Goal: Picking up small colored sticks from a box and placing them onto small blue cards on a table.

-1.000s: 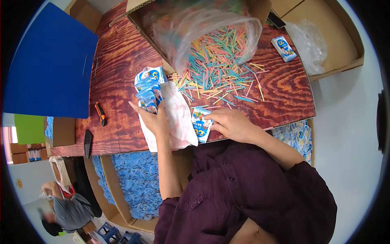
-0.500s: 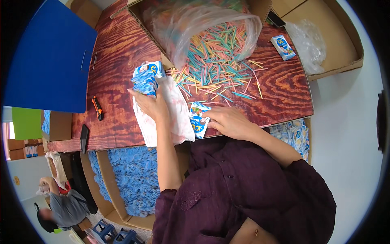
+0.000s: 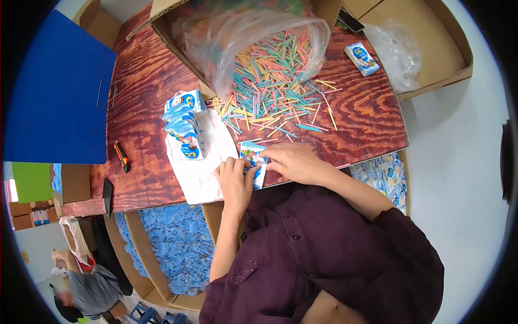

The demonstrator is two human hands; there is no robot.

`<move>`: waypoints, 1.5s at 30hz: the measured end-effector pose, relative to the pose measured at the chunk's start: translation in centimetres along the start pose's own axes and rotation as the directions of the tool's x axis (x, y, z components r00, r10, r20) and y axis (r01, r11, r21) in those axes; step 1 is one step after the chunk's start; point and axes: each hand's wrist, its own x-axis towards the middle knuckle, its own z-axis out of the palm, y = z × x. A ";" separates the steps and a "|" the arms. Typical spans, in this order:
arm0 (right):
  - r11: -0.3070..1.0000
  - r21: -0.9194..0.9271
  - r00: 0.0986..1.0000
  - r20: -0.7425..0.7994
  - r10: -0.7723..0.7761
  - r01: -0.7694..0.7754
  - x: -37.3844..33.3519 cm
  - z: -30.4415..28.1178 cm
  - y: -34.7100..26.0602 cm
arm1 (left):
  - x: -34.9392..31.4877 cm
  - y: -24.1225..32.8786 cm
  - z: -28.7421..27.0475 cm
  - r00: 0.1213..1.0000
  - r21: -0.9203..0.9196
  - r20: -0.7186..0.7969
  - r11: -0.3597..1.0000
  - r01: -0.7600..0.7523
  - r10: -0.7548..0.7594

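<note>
A small white and blue printed packet [image 3: 251, 153] lies at the near table edge, between my two hands. My left hand [image 3: 235, 181] has its fingers bent onto the packet's left and lower part. My right hand [image 3: 294, 163] pinches the packet's right side, thumb and fingertips closed together. Part of the packet is hidden under the fingers. To the left, a row of overlapping similar packets [image 3: 186, 129] rests on a white cloth [image 3: 208, 173]. Beyond my hands, thin pink, yellow and teal sticks [image 3: 275, 81] spill from a clear plastic bag [image 3: 318, 40] inside a tipped cardboard box [image 3: 178, 46].
Another small packet [image 3: 362, 59] and a dark phone [image 3: 350, 21] lie at the right. An orange cutter [image 3: 122, 156] and a black flat object [image 3: 108, 196] sit at the left. Boxes of blue packets [image 3: 178, 243] stand below the table; a person [image 3: 97, 289] is at the far left.
My left hand has left the row of packets on the cloth and come right, onto the packet at my right hand. The right hand keeps its hold on that packet.
</note>
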 end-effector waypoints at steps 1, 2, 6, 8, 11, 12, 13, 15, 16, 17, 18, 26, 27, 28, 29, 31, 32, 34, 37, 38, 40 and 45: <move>1.000 0.002 1.000 -0.008 -0.003 0.003 0.1 0.1 0.0 | 0.1 -0.1 0.2 1.000 0.000 -0.004 1.000 -0.005 0.005; 1.000 0.003 1.000 -0.016 -0.006 0.006 0.1 0.2 0.1 | 0.2 -0.2 0.4 1.000 0.000 -0.028 1.000 -0.010 0.010; 0.997 0.079 0.991 -0.135 -0.012 0.022 0.7 0.7 1.1 | -0.2 -0.8 0.9 0.972 -0.038 -0.224 0.996 -0.082 0.071; 0.948 0.300 0.977 -0.147 0.157 -0.107 1.3 0.4 1.1 | -0.4 -0.1 0.4 0.958 -0.029 -0.277 0.996 -0.087 0.076; 0.921 0.369 0.959 -0.193 0.209 -0.126 2.5 1.0 1.2 | -0.2 0.4 0.0 0.931 -0.001 -0.353 0.995 -0.100 0.093; 0.894 0.392 0.958 -0.085 0.272 -0.219 2.8 0.7 1.0 | -0.2 0.7 -0.2 0.921 0.017 -0.373 0.993 -0.116 0.114; 0.894 0.392 0.959 -0.086 0.270 -0.217 3.0 1.0 1.0 | -0.1 1.0 -0.3 0.911 0.033 -0.389 0.990 -0.139 0.141; 0.896 0.422 0.985 -0.034 0.169 -0.139 3.5 1.8 1.5 | 0.1 1.4 -0.6 0.909 0.033 -0.389 0.988 -0.149 0.150; 0.871 0.476 0.987 -0.038 0.155 -0.118 3.6 2.3 1.5 | 0.2 1.6 -0.6 0.907 -0.019 -0.409 0.993 -0.118 0.100; 0.871 0.476 0.987 -0.039 0.156 -0.119 3.5 2.4 1.5 | 0.3 1.8 -0.6 0.904 -0.072 -0.426 0.994 -0.088 0.049; 0.854 0.515 0.989 -0.074 0.130 -0.073 3.4 2.5 1.6 | 0.6 2.4 -0.8 0.904 -0.073 -0.425 0.993 -0.089 0.050; 0.873 0.487 0.981 -0.175 0.084 0.012 2.3 1.7 0.5 | 0.6 1.0 -1.5 0.944 -0.388 -0.314 0.921 -0.034 -0.098; 0.874 0.485 0.981 -0.176 0.085 0.011 2.5 1.7 0.4 | 0.8 0.9 -1.2 0.927 -0.256 -0.373 0.956 -0.143 0.039; 0.884 0.467 0.976 -0.180 0.119 -0.021 2.6 1.8 0.3 | 0.9 0.7 -0.9 0.926 -0.255 -0.375 0.956 -0.142 0.038; 0.892 0.450 0.971 -0.185 0.152 -0.054 2.8 1.8 0.2 | 1.0 0.3 -0.4 0.943 -0.280 -0.334 0.954 -0.109 0.009; 0.906 0.421 0.983 -0.143 0.119 -0.048 3.1 2.5 1.7 | 0.8 -0.6 0.4 0.956 -0.301 -0.294 0.950 -0.079 -0.014; 0.919 0.392 0.991 -0.100 0.092 -0.046 3.2 2.5 2.4 | 0.3 -1.2 0.8 0.969 -0.383 -0.238 0.923 -0.026 -0.072; 0.949 0.312 0.979 -0.201 0.017 0.048 3.5 1.8 3.2 | -0.3 -1.7 0.8 0.977 -0.460 -0.173 0.887 0.029 -0.122; 0.994 0.098 0.981 -0.190 -0.026 0.046 4.1 -1.0 3.1 | -0.8 -1.4 -0.1 0.904 -0.792 0.015 0.547 0.272 -0.427; 0.984 -0.152 0.966 -0.226 -0.128 0.095 4.5 -1.4 3.2 | -0.8 -1.3 -0.4 0.883 -0.858 0.005 0.451 0.245 -0.470; 0.863 -0.483 0.943 -0.195 -0.270 0.147 5.9 -1.5 4.1 | -0.2 -0.3 -1.1 0.861 -0.907 -0.057 0.387 0.166 -0.505; 0.743 -0.656 0.975 -0.051 -0.217 0.131 8.9 -2.4 4.8 | 0.2 -0.4 -0.8 0.869 -0.940 -0.056 0.319 0.119 -0.492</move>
